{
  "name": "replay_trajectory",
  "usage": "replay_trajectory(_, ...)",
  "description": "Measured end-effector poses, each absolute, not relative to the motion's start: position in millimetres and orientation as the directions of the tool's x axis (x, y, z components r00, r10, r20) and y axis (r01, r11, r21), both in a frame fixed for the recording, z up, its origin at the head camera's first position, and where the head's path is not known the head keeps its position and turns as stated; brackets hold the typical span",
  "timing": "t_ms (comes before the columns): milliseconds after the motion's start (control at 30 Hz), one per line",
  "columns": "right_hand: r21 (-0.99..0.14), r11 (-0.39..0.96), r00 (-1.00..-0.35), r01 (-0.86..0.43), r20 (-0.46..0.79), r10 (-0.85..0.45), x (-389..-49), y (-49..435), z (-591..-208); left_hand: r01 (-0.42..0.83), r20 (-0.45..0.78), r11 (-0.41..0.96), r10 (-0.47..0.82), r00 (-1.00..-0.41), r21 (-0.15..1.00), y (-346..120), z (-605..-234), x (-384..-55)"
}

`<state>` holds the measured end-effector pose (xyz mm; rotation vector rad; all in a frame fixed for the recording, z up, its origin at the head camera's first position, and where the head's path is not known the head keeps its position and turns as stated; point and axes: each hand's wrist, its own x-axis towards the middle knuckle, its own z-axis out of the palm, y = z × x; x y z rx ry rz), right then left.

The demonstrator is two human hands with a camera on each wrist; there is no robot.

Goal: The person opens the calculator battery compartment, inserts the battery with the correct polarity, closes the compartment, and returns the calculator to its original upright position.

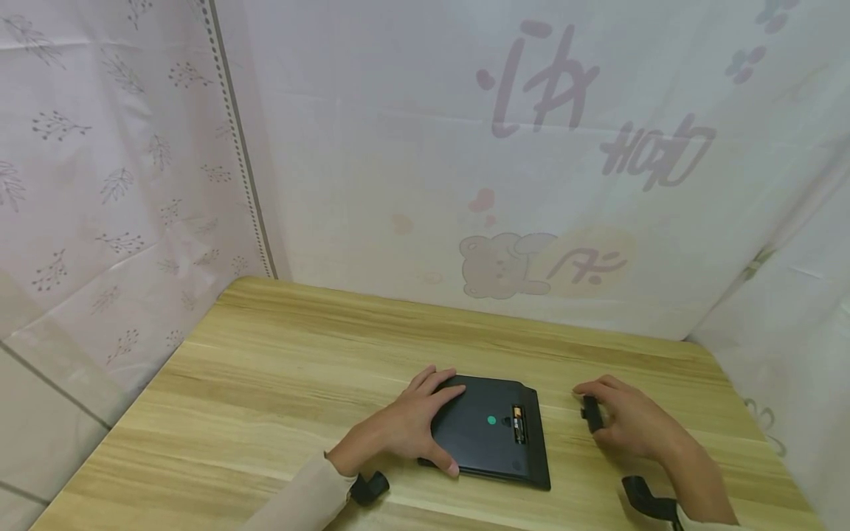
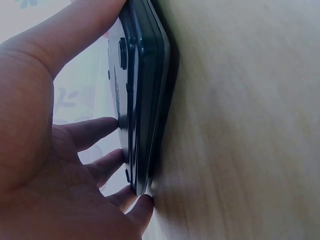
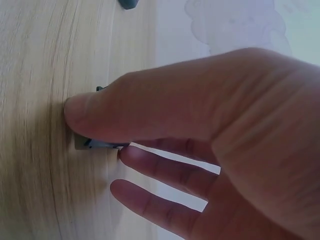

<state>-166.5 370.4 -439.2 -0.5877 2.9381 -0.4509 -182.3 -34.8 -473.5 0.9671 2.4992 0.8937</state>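
Observation:
A flat black device, which looks like a desk calculator [image 1: 481, 435], lies back side up on the wooden table. Its battery compartment is uncovered, and a black-and-copper battery [image 1: 519, 424] shows inside. My left hand [image 1: 415, 420] is spread across the device's left part, holding it with the thumb at the near edge and fingers at the far side. In the left wrist view the device's edge [image 2: 145, 90] stands between thumb and fingers. To the right, my right hand [image 1: 634, 424] pinches a small black battery cover [image 1: 592, 414], just above the table; the thumb hides most of it in the right wrist view.
The wood-grain table [image 1: 299, 354] extends around the device on all sides. Pale printed curtains [image 1: 372, 169] hang behind it and at both sides. A black wrist-camera mount [image 1: 372, 487] sits on the left wrist, another mount [image 1: 644, 498] on the right.

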Motion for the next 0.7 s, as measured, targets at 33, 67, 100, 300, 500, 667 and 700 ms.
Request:
replay_trajectory(33, -0.314, 0.882, -0.92, -0.352, -0.057, -0.388, -166.5, 369.7, -438.7, 0.492, -0.066, 0.579, 0.687, -0.723, 0.65, -34.6, -473.2, -182.3)
replay_trajectory(67, -0.313, 0.884, -0.921, -0.347, -0.062, -0.384, -166.5, 368.9, -438.4, 0.489, -0.069, 0.583, 0.685, -0.725, 0.648, -34.5, -473.0, -182.4)
replay_trajectory(100, -0.314, 0.885, -0.922, -0.344, -0.063, -0.381, -166.3, 367.9, -438.0, 0.488, -0.071, 0.586, 0.683, -0.727, 0.647, -34.4, -472.7, -182.4)
replay_trajectory(300, -0.307, 0.876, -0.914, -0.373, -0.042, -0.404, -165.3, 360.3, -435.6, 0.48, -0.079, 0.593, 0.678, -0.73, 0.646, -34.5, -472.8, -182.2)
replay_trajectory(500, -0.313, 0.858, -0.898, -0.409, -0.029, -0.438, -163.4, 351.7, -432.2, 0.485, -0.072, 0.589, 0.68, -0.73, 0.647, -34.3, -473.2, -182.5)
replay_trajectory(667, -0.343, 0.836, -0.886, -0.428, -0.026, -0.464, -162.3, 344.1, -429.2, 0.498, -0.052, 0.572, 0.689, -0.723, 0.652, -34.7, -475.9, -183.1)
replay_trajectory(700, -0.345, 0.834, -0.884, -0.43, -0.025, -0.466, -161.9, 342.3, -428.7, 0.497, -0.05, 0.567, 0.69, -0.722, 0.656, -34.8, -476.2, -183.1)
